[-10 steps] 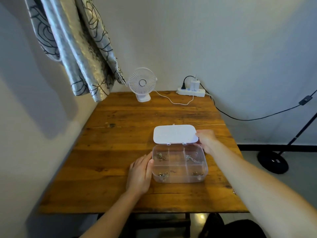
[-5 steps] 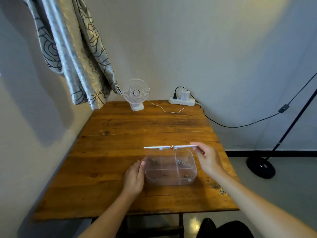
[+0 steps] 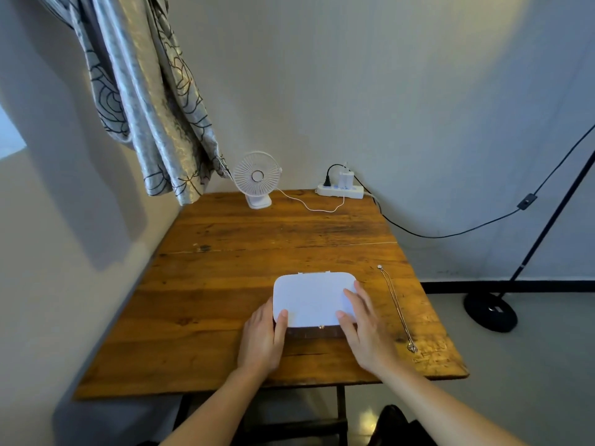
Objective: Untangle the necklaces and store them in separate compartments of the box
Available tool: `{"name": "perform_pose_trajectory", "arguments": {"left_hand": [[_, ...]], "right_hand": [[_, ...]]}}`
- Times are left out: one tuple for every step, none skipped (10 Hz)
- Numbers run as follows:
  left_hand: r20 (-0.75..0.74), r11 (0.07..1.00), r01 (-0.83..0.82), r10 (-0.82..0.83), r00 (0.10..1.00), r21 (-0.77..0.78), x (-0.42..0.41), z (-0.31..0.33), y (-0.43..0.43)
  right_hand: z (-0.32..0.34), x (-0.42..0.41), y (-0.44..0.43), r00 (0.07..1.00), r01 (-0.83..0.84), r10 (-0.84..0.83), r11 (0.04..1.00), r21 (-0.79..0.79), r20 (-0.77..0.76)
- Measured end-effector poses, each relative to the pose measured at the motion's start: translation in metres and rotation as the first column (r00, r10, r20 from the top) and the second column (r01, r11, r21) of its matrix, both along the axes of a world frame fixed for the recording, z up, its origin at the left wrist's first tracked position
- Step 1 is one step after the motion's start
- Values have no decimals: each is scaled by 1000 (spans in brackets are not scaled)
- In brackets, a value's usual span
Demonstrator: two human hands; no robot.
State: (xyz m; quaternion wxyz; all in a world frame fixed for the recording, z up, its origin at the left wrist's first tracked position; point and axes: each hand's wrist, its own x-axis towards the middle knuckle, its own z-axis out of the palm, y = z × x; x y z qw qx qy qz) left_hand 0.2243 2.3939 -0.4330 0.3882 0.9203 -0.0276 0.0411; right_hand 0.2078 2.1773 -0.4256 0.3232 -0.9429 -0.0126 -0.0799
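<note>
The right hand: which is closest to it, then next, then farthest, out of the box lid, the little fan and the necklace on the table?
From the right hand:
1. The box lid, under its fingers.
2. The necklace, stretched out on the table to its right.
3. The little fan, far back by the wall.

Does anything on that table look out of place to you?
Yes. One necklace lies stretched out on the wooden table, right of the box, whose white lid is down with the left hand and right hand on it. It seems left out.
</note>
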Motion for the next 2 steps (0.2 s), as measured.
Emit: {"name": "perform_pose_trajectory", "arguments": {"left_hand": [[36, 999, -26, 25, 999, 46, -3, 0, -1], [50, 998, -39, 37, 998, 57, 0, -2, -1]], "right_hand": [[1, -4, 6, 999, 31, -30, 999, -35, 31], [19, 2, 2, 1000, 17, -20, 987, -159, -22]]}}
